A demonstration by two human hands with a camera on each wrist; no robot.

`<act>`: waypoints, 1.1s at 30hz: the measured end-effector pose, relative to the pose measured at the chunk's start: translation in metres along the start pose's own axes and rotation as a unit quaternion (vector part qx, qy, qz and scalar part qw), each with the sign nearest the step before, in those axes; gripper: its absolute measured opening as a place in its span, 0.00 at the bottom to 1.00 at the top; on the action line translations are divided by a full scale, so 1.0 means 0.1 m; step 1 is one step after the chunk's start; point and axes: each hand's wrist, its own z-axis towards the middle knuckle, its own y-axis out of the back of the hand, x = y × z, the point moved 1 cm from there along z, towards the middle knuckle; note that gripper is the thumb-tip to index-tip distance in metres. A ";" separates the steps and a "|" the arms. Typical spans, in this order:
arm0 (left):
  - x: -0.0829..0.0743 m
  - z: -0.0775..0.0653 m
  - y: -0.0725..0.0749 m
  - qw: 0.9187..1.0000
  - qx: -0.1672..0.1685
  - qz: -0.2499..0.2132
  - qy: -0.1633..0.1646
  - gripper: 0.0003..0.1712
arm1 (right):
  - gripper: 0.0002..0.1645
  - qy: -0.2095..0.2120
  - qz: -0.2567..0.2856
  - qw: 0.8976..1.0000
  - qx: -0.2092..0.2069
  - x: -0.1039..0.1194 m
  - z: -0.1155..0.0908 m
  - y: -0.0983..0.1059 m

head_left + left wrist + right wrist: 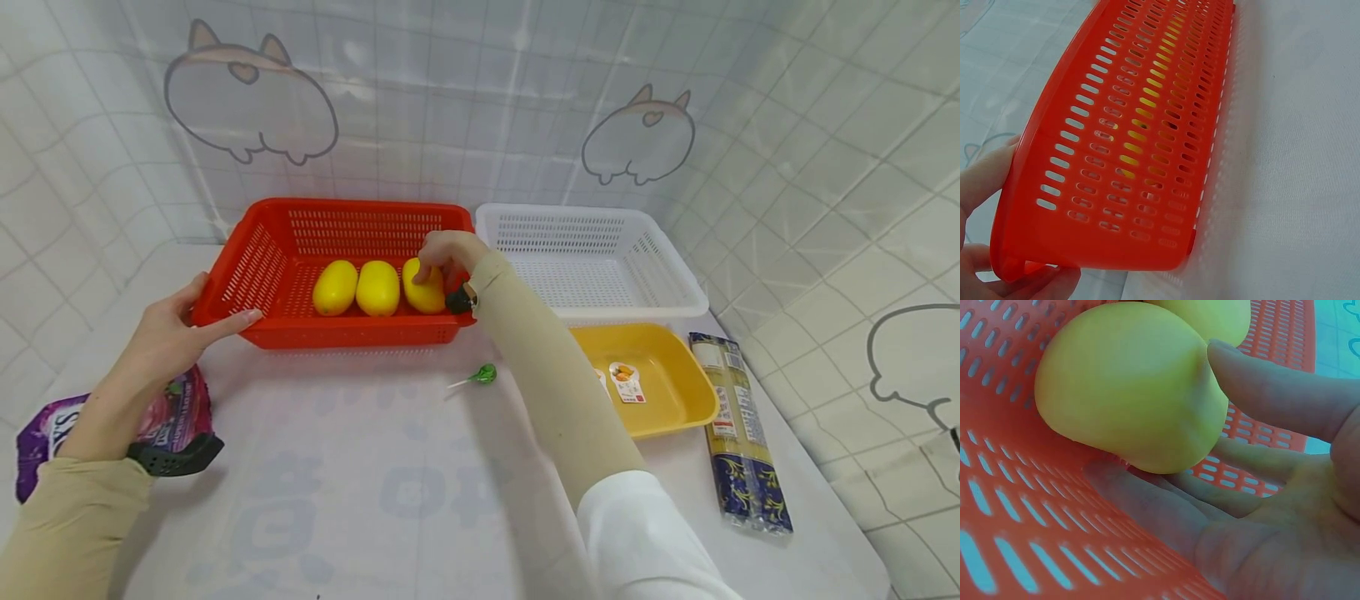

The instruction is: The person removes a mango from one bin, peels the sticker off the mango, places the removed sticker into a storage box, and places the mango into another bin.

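A red plastic basket holds three yellow oval fruits in a row along its near side: a left fruit, a middle fruit and a right fruit. My left hand grips the basket's near left corner, thumb over the rim and the other fingers outside and under it. Inside the basket's right end, my right hand holds the right fruit. In the right wrist view the thumb touches one side of that fruit, with the fingers curved along its other side.
A white basket stands right of the red one. In front of it sits a yellow tray with stickers, beside packaged noodles. A green lollipop lies mid-table. A purple bag lies under my left forearm.
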 end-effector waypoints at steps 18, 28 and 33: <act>0.03 0.03 -0.02 1.000 0.000 -0.008 0.004 0.65 | 0.45 0.015 -0.022 0.999 -0.025 0.05 -0.18 0.10; 0.04 0.03 -0.01 1.000 0.001 0.005 0.007 0.65 | 0.43 0.059 -0.040 0.996 -0.052 0.07 -0.35 0.11; 0.04 0.03 0.00 1.000 0.000 0.009 0.009 0.65 | 0.40 0.091 -0.033 0.993 -0.069 0.06 -0.46 0.07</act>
